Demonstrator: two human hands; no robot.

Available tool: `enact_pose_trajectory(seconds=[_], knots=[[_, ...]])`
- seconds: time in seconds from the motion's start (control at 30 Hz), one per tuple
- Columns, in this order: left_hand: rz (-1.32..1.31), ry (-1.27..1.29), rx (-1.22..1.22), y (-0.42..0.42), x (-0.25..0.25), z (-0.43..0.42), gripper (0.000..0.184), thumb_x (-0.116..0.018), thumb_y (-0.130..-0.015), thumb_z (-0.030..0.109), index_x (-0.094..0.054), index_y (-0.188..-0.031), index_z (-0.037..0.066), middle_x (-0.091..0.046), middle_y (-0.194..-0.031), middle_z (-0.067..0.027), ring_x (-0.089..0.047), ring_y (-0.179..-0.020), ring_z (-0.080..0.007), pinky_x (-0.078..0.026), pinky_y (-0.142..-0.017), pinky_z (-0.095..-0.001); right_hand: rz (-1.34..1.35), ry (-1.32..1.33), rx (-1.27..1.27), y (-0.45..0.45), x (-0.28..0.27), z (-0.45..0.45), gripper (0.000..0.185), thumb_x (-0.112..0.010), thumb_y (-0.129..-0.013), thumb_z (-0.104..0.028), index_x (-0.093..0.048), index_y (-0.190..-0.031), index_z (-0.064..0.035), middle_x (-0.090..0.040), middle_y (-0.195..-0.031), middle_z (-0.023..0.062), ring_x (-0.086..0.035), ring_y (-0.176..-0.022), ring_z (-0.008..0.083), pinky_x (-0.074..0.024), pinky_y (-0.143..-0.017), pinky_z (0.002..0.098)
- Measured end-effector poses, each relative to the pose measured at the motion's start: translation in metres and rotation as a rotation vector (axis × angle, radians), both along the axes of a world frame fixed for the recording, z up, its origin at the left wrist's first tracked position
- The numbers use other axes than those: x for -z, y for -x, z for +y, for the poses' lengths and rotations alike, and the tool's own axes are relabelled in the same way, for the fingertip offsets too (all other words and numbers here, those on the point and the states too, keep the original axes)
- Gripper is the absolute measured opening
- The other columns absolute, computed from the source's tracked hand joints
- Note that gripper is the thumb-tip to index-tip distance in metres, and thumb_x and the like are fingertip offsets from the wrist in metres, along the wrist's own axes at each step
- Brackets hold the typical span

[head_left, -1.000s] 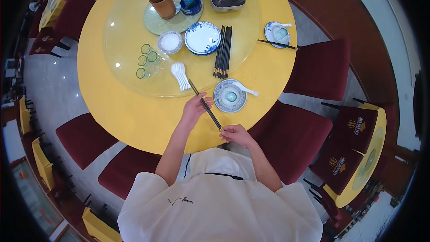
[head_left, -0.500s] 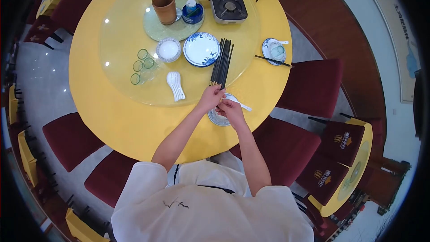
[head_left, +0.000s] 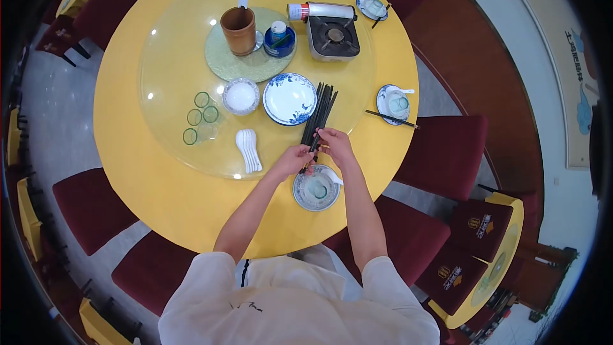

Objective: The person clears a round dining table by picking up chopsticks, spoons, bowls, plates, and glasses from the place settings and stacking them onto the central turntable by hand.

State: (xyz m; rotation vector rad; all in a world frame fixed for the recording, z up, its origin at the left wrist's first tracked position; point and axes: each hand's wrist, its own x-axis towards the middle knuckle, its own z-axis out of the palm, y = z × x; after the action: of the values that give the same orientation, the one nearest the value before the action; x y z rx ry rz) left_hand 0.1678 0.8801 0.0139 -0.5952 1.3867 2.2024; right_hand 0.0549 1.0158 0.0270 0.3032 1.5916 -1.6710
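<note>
Black chopsticks (head_left: 324,105) lie in a bundle on the glass turntable. My left hand (head_left: 295,160) is closed at the lower ends of the bundle, and my right hand (head_left: 334,144) is closed around chopsticks at its right side. Which sticks each hand grips is partly hidden by the fingers. Just below my hands is a patterned plate (head_left: 306,200) with a glass and a white spoon (head_left: 331,176). Stacked white spoons (head_left: 248,151) lie to the left. Above them are a small white bowl (head_left: 241,96) and blue-patterned plates (head_left: 290,99).
A gas stove (head_left: 334,37) and a brown cup (head_left: 239,32) stand farther back. Several green-rimmed glasses (head_left: 194,117) are on the left. Another place setting (head_left: 393,105) with chopsticks lies near the right edge. Dark red chairs (head_left: 440,156) surround the yellow table (head_left: 140,185).
Both hands have moved up and to the right, from holding chopsticks near the table's front edge to the bundle. The bundle's sticks are less evenly aligned. The view has shifted, so the table sits lower.
</note>
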Motion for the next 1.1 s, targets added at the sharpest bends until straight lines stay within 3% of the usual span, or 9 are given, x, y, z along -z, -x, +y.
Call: enact_pose_trajectory(seconds=[0.1, 0.2, 0.3, 0.4, 0.6, 0.8, 1.1], knots=[[0.062, 0.202, -0.071, -0.002, 0.011, 0.0, 0.031, -0.06, -0.091, 0.014, -0.055, -0.118, -0.001, -0.064, -0.078, -0.0077, -0.062, -0.066, -0.0157, -0.053, -0.06, -0.0294, 0.058, -0.065, -0.028, 0.016, 0.018, -0.01, 0.018, -0.064, -0.089, -0.017, -0.066, -0.095, 0.0004, -0.064, -0.08, 0.0054, -0.061, -0.068, 0.013, -0.052, -0.057, 0.0267], [0.208, 0.74, -0.017, -0.004, 0.006, 0.003, 0.036, -0.067, -0.082, 0.014, -0.057, -0.112, -0.003, -0.066, -0.083, -0.0158, -0.065, -0.068, -0.0261, -0.053, -0.062, -0.0359, 0.138, -0.178, -0.056, 0.028, 0.029, -0.025, 0.019, -0.066, -0.087, -0.015, -0.065, -0.093, 0.0026, -0.063, -0.077, 0.0066, -0.061, -0.063, 0.0134, -0.0535, -0.055, 0.0265], [0.239, 0.961, -0.044, 0.0, 0.004, 0.009, 0.037, -0.067, -0.078, 0.011, -0.058, -0.11, -0.003, -0.063, -0.085, -0.0181, -0.063, -0.074, -0.0334, -0.052, -0.068, -0.0411, 0.198, -0.286, -0.115, 0.039, 0.03, -0.039, 0.022, -0.066, -0.086, -0.015, -0.064, -0.096, 0.0048, -0.063, -0.077, 0.0082, -0.061, -0.063, 0.0142, -0.0554, -0.055, 0.0276], [0.279, 1.211, -0.027, 0.002, 0.003, 0.015, 0.037, -0.066, -0.077, 0.011, -0.058, -0.111, -0.002, -0.058, -0.091, -0.0167, -0.059, -0.085, -0.0349, -0.051, -0.072, -0.0438, 0.248, -0.375, -0.167, 0.043, 0.031, -0.047, 0.025, -0.066, -0.084, -0.013, -0.062, -0.098, 0.0071, -0.062, -0.076, 0.0091, -0.061, -0.062, 0.0151, -0.0565, -0.054, 0.0285], [0.356, 1.263, -0.091, 0.0, 0.01, 0.022, 0.042, -0.066, -0.078, 0.011, -0.053, -0.116, -0.002, -0.051, -0.1, -0.017, -0.053, -0.094, -0.0341, -0.049, -0.076, -0.043, 0.341, -0.484, -0.186, 0.048, 0.035, -0.047, 0.024, -0.064, -0.082, -0.01, -0.063, -0.094, 0.0099, -0.063, -0.072, 0.0107, -0.063, -0.058, 0.0167, -0.0569, -0.05, 0.0299], [0.371, 1.254, -0.095, -0.006, 0.016, 0.024, 0.052, -0.068, -0.079, 0.014, -0.049, -0.124, -0.004, -0.051, -0.1, -0.0167, -0.053, -0.093, -0.0336, -0.048, -0.078, -0.0422, 0.506, -0.565, -0.285, 0.05, 0.045, -0.045, 0.021, -0.064, -0.078, -0.009, -0.064, -0.085, 0.0111, -0.064, -0.066, 0.0145, -0.065, -0.054, 0.0178, -0.0563, -0.047, 0.0303], [0.382, 1.259, -0.067, -0.007, 0.028, 0.024, 0.052, -0.067, -0.08, 0.015, -0.049, -0.126, -0.002, -0.051, -0.1, -0.0163, -0.052, -0.094, -0.0327, -0.048, -0.079, -0.0409, 0.818, -0.725, -0.345, 0.049, 0.078, -0.045, 0.021, -0.069, -0.074, -0.013, -0.064, -0.074, 0.0069, -0.064, -0.06, 0.0143, -0.065, -0.05, 0.0206, -0.0532, -0.046, 0.031]])
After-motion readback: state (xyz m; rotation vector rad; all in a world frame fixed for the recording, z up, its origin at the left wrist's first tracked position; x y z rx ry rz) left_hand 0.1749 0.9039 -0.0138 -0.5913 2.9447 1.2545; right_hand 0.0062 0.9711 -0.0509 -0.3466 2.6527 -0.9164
